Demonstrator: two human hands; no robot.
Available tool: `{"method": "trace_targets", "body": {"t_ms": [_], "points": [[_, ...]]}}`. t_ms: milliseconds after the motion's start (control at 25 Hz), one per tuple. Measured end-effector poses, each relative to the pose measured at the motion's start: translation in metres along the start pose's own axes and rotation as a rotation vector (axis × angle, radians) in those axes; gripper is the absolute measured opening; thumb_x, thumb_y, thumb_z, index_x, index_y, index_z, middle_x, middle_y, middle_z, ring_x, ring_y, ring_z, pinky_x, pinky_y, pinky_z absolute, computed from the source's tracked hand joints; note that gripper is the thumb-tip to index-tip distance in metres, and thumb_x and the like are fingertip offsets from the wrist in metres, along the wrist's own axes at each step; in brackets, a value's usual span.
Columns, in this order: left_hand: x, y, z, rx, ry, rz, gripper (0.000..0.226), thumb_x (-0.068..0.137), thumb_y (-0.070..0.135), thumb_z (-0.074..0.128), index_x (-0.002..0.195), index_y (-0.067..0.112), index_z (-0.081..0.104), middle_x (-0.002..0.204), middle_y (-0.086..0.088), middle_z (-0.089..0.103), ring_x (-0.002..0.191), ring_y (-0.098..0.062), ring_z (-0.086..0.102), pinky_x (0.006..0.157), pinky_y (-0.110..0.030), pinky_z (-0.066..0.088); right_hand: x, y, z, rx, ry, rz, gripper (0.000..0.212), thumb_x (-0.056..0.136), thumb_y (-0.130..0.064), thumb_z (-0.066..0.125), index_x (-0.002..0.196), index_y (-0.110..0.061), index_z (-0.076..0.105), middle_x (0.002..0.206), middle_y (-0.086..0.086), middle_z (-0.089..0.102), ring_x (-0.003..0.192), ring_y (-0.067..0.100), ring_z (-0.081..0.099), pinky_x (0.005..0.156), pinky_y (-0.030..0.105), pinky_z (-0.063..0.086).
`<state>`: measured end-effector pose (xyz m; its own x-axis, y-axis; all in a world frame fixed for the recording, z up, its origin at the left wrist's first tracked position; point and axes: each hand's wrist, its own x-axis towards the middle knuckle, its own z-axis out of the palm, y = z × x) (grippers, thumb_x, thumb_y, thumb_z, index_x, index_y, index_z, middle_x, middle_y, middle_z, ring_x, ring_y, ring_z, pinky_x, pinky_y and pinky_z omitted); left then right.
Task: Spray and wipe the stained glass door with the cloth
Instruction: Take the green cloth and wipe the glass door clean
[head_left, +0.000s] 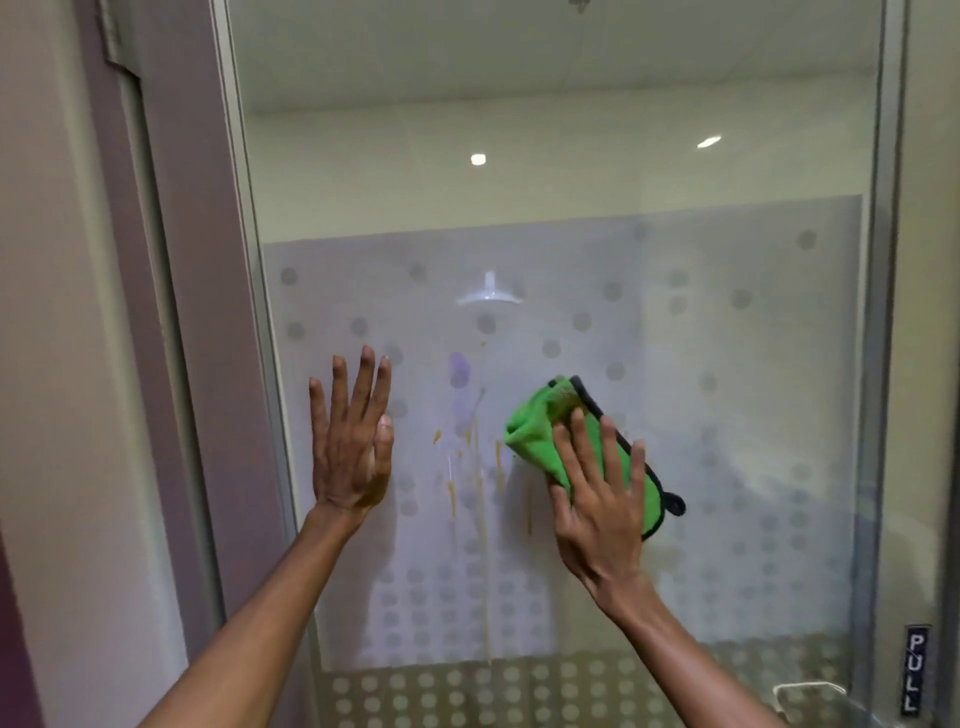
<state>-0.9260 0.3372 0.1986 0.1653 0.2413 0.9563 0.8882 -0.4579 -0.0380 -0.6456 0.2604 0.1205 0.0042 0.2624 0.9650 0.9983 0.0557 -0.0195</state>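
Both of your hands are flat on the glass, and neither one is curled round anything. Your right hand (597, 499) sits right of centre with its fingers (582, 441) spread straight, pressing the green cloth (537, 431) against the pane. So it's a push with an open palm, not a pinch. The cloth is bunched and folded, with a dark trim and a little loop poking out on its right side, and most of it sticks out up and to the left of your fingertips.

Your left hand (353, 447) is planted left of centre, fingers straight and pointing up, palm on the glass door (571, 156) close to its left edge, holding nothing.

Between your hands is the mess: orange streaks (480, 483) running down the pane, with the cloth's left edge just beside them. A faint purple smear (460, 369) sits above those.

The lower part of the door has a frosted dotted film (727, 364), and a white hook (488, 296) is stuck on it above the stains. There's a metal frame (883, 364) down the right side and a PULL label (917, 670) at the lower right. A mauve door frame (208, 312) runs down the left.
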Motion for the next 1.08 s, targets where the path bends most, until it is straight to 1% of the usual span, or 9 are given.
{"method": "trace_targets", "body": {"t_ms": [120, 240, 320, 400, 560, 760, 840, 1000, 1080], "points": [[-0.001, -0.003, 0.002, 0.002, 0.025, 0.018, 0.066, 0.097, 0.019, 0.029, 0.163, 0.013, 0.020, 0.172, 0.001, 0.009, 0.160, -0.030, 0.003, 0.126, -0.060, 0.005, 0.052, 0.003, -0.010, 0.139, 0.081, 0.245, 0.066, 0.096, -0.032, 0.039, 0.159, -0.020, 0.026, 0.169, 0.001, 0.014, 0.158, 0.028, 0.013, 0.126, 0.058, 0.009], [-0.001, -0.005, 0.006, 0.011, 0.055, 0.043, 0.066, 0.098, 0.019, 0.028, 0.163, 0.013, 0.019, 0.172, 0.000, 0.011, 0.160, -0.031, 0.006, 0.128, -0.058, 0.001, 0.115, -0.012, -0.020, 0.279, 0.132, 0.300, 0.064, 0.098, -0.041, 0.037, 0.160, -0.027, 0.027, 0.171, -0.001, 0.014, 0.159, 0.021, 0.007, 0.128, 0.049, 0.010], [-0.001, -0.007, 0.008, 0.010, 0.066, 0.049, 0.067, 0.098, 0.019, 0.028, 0.163, 0.013, 0.017, 0.172, 0.000, 0.012, 0.160, -0.031, 0.006, 0.128, -0.057, -0.001, 0.136, -0.029, -0.018, 0.236, 0.135, 0.228, 0.064, 0.098, -0.042, 0.039, 0.160, -0.031, 0.027, 0.171, -0.002, 0.016, 0.159, 0.020, 0.008, 0.128, 0.047, 0.011], [0.000, -0.008, 0.010, 0.013, 0.071, 0.048, 0.067, 0.098, 0.020, 0.028, 0.163, 0.013, 0.017, 0.172, 0.000, 0.012, 0.160, -0.031, 0.006, 0.128, -0.056, -0.001, 0.139, -0.049, -0.009, 0.167, 0.127, 0.069, 0.064, 0.097, -0.042, 0.043, 0.159, -0.033, 0.028, 0.170, -0.002, 0.018, 0.159, 0.023, 0.010, 0.127, 0.050, 0.014], [-0.001, -0.011, 0.012, 0.035, 0.073, 0.059, 0.067, 0.099, 0.022, 0.029, 0.164, 0.015, 0.013, 0.172, 0.001, 0.010, 0.160, -0.030, 0.005, 0.128, -0.057, -0.001, 0.085, -0.072, 0.016, 0.088, 0.057, -0.200, 0.071, 0.092, -0.039, 0.051, 0.159, -0.033, 0.030, 0.170, -0.001, 0.018, 0.159, 0.028, 0.010, 0.127, 0.053, 0.013], [-0.002, -0.009, 0.012, 0.097, 0.049, 0.030, 0.069, 0.100, 0.026, 0.029, 0.164, 0.020, 0.006, 0.173, 0.003, 0.005, 0.160, -0.030, 0.001, 0.127, -0.059, -0.002, -0.008, -0.024, 0.024, -0.039, -0.101, -0.506, 0.074, 0.091, -0.041, 0.055, 0.160, -0.033, 0.027, 0.171, -0.004, 0.014, 0.159, 0.028, 0.010, 0.128, 0.054, 0.006], [-0.002, -0.005, 0.010, 0.117, 0.042, -0.001, 0.068, 0.101, 0.028, 0.030, 0.164, 0.021, 0.004, 0.173, 0.003, 0.003, 0.160, -0.030, 0.000, 0.126, -0.061, -0.003, -0.012, -0.005, 0.017, -0.059, -0.086, -0.446, 0.075, 0.091, -0.040, 0.054, 0.160, -0.034, 0.025, 0.171, -0.004, 0.014, 0.159, 0.027, 0.011, 0.127, 0.056, 0.007], [-0.004, -0.003, 0.008, 0.109, 0.041, -0.055, 0.065, 0.104, 0.032, 0.027, 0.164, 0.022, 0.004, 0.172, 0.003, 0.001, 0.160, -0.028, -0.004, 0.126, -0.061, -0.006, 0.039, -0.004, -0.002, 0.013, 0.031, -0.045, 0.070, 0.093, -0.033, 0.047, 0.160, -0.030, 0.024, 0.170, 0.000, 0.012, 0.158, 0.030, 0.015, 0.126, 0.059, 0.012], [-0.004, -0.003, 0.009, 0.088, 0.039, -0.048, 0.064, 0.106, 0.034, 0.027, 0.164, 0.022, 0.005, 0.172, 0.003, 0.003, 0.160, -0.027, -0.004, 0.126, -0.060, -0.005, 0.086, -0.022, -0.010, 0.116, 0.073, 0.076, 0.068, 0.095, -0.032, 0.047, 0.160, -0.028, 0.029, 0.170, 0.003, 0.015, 0.157, 0.031, 0.015, 0.126, 0.056, 0.016]]}}
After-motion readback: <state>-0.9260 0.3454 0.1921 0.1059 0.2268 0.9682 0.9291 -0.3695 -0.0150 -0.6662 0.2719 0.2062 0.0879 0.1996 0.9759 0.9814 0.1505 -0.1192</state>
